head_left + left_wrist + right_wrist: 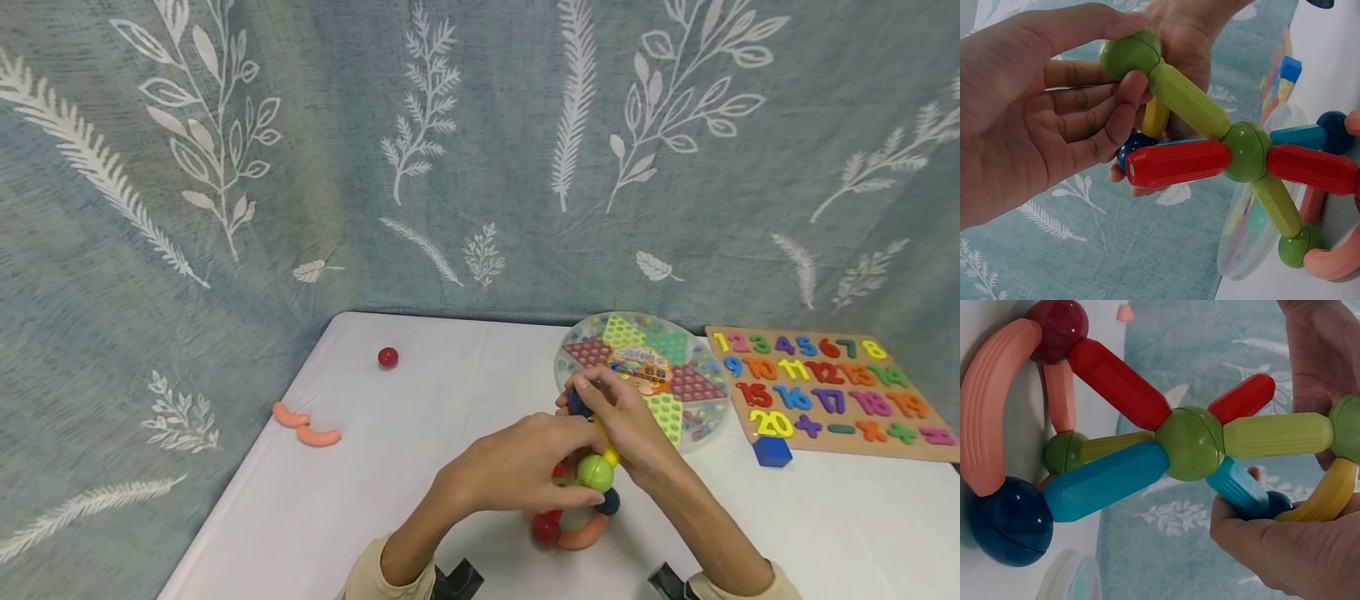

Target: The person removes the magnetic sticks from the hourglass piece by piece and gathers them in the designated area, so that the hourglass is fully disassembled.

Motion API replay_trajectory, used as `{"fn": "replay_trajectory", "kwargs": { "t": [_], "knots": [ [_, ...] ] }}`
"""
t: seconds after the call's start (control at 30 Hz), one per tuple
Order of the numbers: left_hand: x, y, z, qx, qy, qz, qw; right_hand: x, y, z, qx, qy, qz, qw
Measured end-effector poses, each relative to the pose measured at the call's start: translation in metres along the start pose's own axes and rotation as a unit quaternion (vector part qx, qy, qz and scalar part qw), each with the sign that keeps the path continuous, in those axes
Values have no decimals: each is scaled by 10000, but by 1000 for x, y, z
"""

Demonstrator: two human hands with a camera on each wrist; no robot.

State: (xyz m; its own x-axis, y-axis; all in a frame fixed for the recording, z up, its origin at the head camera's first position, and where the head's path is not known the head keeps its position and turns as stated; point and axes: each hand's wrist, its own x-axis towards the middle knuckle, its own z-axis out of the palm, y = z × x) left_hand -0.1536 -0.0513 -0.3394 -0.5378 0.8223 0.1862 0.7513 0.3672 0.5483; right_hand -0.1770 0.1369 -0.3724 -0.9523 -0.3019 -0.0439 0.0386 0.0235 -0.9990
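Observation:
A magnetic ball-and-stick structure stands on the table, its base made of curved salmon sticks (585, 533), a red ball (545, 530) and a dark blue ball (1011, 522). From its central green ball (1190, 444) straight red, blue and green sticks branch out. My left hand (525, 462) pinches the upper green ball (1130, 55) between thumb and fingers. A curved yellow stick (1324, 494) runs from that ball to another dark blue ball (577, 404), which my right hand (626, 417) holds at the end of a blue stick (1239, 487). One red stick (1179, 164) has a free end.
A round Chinese checkers board (697, 417) lies behind my right hand. Further right are a number puzzle board (825, 400) and a blue block (772, 451). Off to the left lie a loose red ball (387, 357) and two curved salmon sticks (318, 437). A patterned curtain (480, 167) hangs behind the table.

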Motion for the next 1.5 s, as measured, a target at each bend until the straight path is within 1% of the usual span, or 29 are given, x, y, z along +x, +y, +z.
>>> {"fn": "replay_trajectory", "kwargs": {
  "t": [0.13, 0.33, 0.47, 0.6, 0.77, 0.9, 0.97, 1.0, 1.07, 1.17, 1.23, 1.33, 1.5],
  "knots": [
    [0, -2, -2, -7, 91, 186, 9998, 1, 0, 0, -125, 30, -42, 9999],
    [-1, -7, -2, -439, 15, 282, 9986, 1, 2, 1, -181, -45, -33, 9998],
    [-2, -9, -4, -555, -54, 212, 9982, 1, 2, 1, -179, -47, -23, 9998],
    [-3, -11, -7, -571, -130, 147, 9982, 1, 0, 0, -152, -55, -7, 9999],
    [-5, -15, -10, -928, -242, 117, 9953, 1, -1, 0, -169, -119, 21, 9998],
    [-9, -18, -15, -1033, -212, 103, 9944, 1, -1, 0, -191, -127, 33, 9997],
    [-13, -20, -20, -1032, -132, 50, 9946, 0, -2, 1, -215, -82, 89, 9997],
    [-16, -22, -23, -983, -67, -19, 9951, 0, -2, 1, -201, -80, 100, 9997],
    [-23, -25, -32, -806, 140, -256, 9963, 1, -2, 2, -159, -80, 131, 9998],
    [-36, -34, -47, -318, 546, -789, 9949, 2, -2, 4, -15, -133, 154, 9998],
    [-47, -42, -56, 10, 836, -1194, 9893, 2, -2, 5, 69, -175, 158, 9997],
    [-65, -56, -68, 291, 1159, -1599, 9799, 1, -2, 5, 59, -191, 181, 9996],
    [-96, -85, -85, 487, 1576, -2037, 9650, 0, -4, 6, -38, -150, 145, 9998]
  ]
}}
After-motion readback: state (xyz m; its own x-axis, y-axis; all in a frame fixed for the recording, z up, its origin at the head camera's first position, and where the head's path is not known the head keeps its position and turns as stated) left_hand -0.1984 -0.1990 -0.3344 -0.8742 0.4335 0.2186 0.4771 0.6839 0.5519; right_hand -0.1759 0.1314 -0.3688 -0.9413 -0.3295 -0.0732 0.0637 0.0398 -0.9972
